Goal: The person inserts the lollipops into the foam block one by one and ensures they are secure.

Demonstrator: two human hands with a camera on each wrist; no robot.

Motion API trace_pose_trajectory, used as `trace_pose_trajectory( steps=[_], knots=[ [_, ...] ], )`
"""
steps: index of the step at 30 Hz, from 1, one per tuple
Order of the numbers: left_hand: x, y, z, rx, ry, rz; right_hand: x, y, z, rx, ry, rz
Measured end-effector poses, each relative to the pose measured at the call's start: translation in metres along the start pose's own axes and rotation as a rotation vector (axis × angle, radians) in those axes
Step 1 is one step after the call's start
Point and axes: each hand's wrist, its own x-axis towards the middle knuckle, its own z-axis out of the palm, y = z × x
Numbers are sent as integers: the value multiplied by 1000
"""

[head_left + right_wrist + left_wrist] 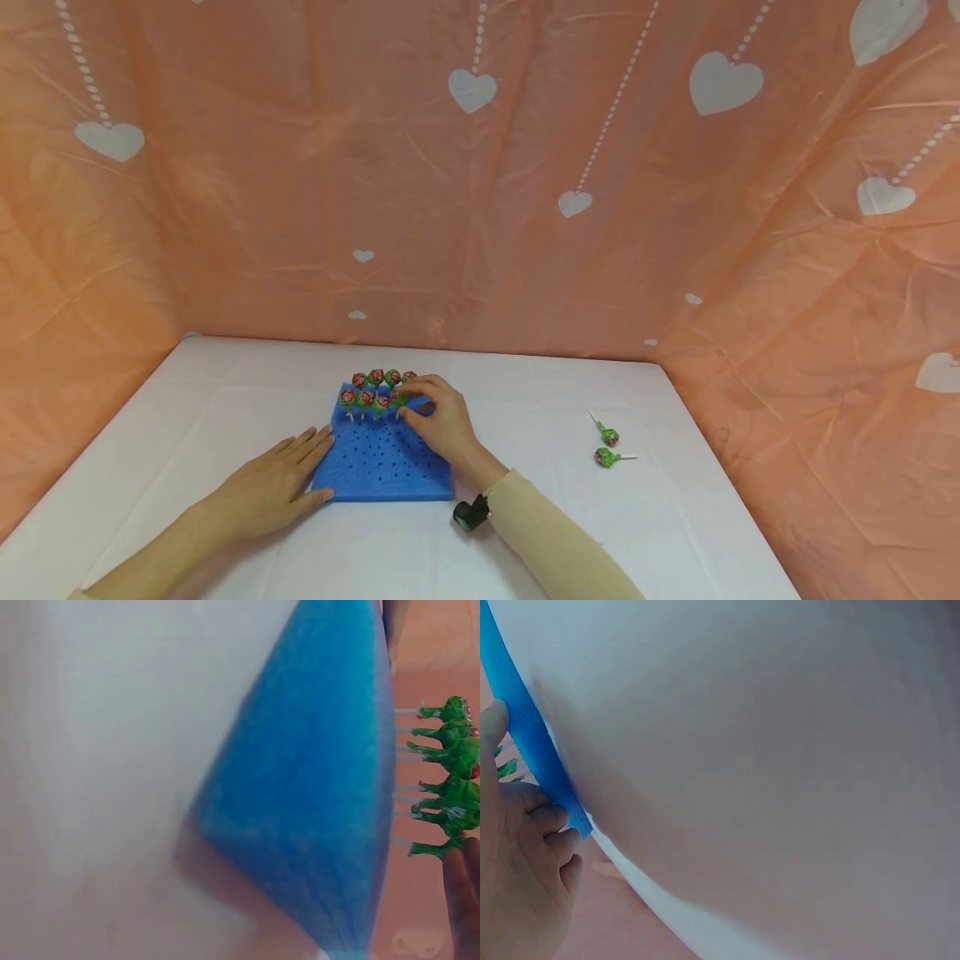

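Observation:
Two rows of lollipops in green and red wrappers stand on white sticks in a blue foam board pierced with many small holes. My right hand pinches the lollipop at the right end of the nearer row between thumb and forefinger. In the right wrist view, fingers meet the lowest wrapped head, its stick reaching the board. Along the board's left edge rests my left hand, fingers extended, thumb by the near corner. The left wrist view shows that hand's fingers touching the board's side.
Two more lollipops, one behind the other, lie on the white table to the right. A small black device is strapped at the right wrist. Orange sheeting with white hearts encloses the table's back and sides.

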Motion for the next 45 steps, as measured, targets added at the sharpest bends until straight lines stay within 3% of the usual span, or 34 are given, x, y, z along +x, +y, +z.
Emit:
trace_pose_trajectory(
  steps=[9,18,31,40,45],
  knots=[
    [-1,-1,2,-8,13,1,-8,-1,-20,10,50,-8],
    [1,-3,4,-13,2,-3,-21,7,-49,25,158,-50],
    [2,-2,2,-33,-28,-23,-49,31,-91,-5,320,21],
    [1,-1,1,-34,-37,-27,-76,50,-125,-52,416,149],
    [2,-2,2,-25,-38,-27,-91,59,-146,-92,474,146]
  ],
)
